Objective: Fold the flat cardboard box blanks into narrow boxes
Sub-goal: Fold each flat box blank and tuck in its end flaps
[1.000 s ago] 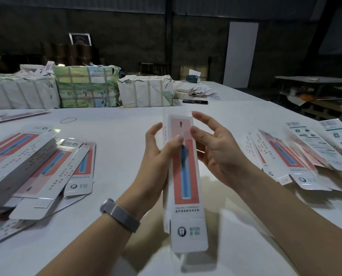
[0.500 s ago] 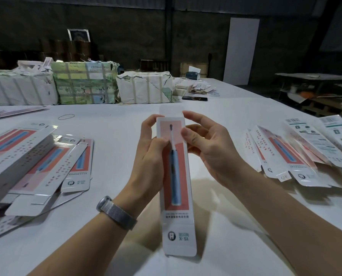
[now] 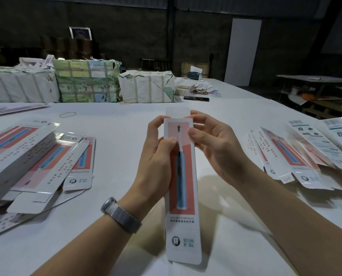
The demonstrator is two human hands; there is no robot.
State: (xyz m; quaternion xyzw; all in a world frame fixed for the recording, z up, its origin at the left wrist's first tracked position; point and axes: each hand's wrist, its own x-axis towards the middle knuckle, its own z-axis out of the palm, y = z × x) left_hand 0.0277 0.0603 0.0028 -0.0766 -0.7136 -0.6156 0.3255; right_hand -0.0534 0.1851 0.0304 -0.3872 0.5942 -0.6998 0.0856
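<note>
A long narrow toothbrush box (image 3: 183,220), white with a red panel and a blue brush picture, is held lengthwise above the white table (image 3: 116,134). My left hand (image 3: 156,158) grips its upper left edge, thumb lying across the front face. My right hand (image 3: 216,144) pinches the upper right edge near the top, thumb on the front and fingers curled behind. The white end flap (image 3: 177,112) sticks up past my fingertips. Flat blanks lie fanned out at the right (image 3: 305,154). Folded boxes and blanks are stacked at the left (image 3: 33,156).
Wrapped paper bundles (image 3: 86,82) line the table's far side. A dark phone (image 3: 196,99) and loose papers lie beyond them to the right. A rubber band (image 3: 67,114) lies on the table. The table's right edge runs diagonally, with a lower bench (image 3: 315,80) beyond.
The box has turned from slightly tilted to straight and face-on. Both hands have slid up towards its top end, and my right hand has closed from spread fingers to a pinch on the edge.
</note>
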